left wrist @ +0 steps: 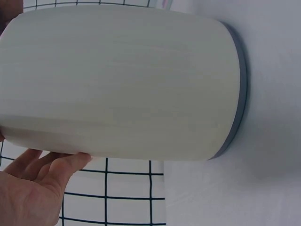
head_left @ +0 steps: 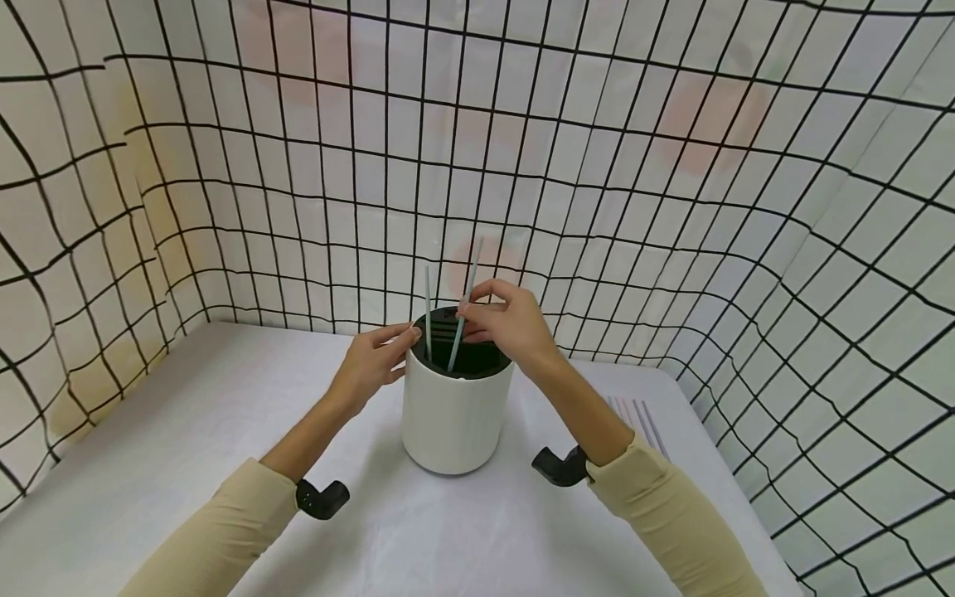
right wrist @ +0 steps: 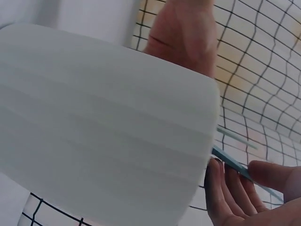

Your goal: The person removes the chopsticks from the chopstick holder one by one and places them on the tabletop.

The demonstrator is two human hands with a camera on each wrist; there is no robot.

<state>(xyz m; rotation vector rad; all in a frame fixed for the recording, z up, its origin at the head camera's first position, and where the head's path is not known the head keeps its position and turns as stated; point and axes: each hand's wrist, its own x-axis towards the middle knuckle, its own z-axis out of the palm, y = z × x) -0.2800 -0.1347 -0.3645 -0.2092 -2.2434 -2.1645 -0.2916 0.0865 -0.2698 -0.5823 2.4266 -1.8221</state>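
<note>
A round white holder (head_left: 452, 414) stands upright in the middle of the tabletop (head_left: 186, 431). It is shaped like a tall can, with smooth, plain sides and a dark rim at the bottom. Its top is black inside, with thin slots.

The right hand (head_left: 507, 323) is over the top of the holder. Its thumb and fingers are bent and pinch a thin, pale blue straw (head_left: 464, 307). The straw is long, straight and stiff. It leans a little, and its lower end is down inside the black top. A second straw (head_left: 429, 303) of the same kind stands almost straight up in the holder, just beside the first one.

The left hand (head_left: 376, 356) is at the left side of the holder's top. Its fingers are nearly straight and its fingertips touch the rim. It holds nothing.

More thin straws (head_left: 637, 419) lie flat on the tabletop to the right, well apart from the holder. They look pink and pale purple. The right arm partly hides them.

The tabletop is covered in smooth white cloth. Around it hangs a soft white sheet (head_left: 671, 207) with black lines that make squares. The person wears tan sleeves, and a small black clip sits at each wrist.

In both wrist views the white side of the holder fills most of the picture.
</note>
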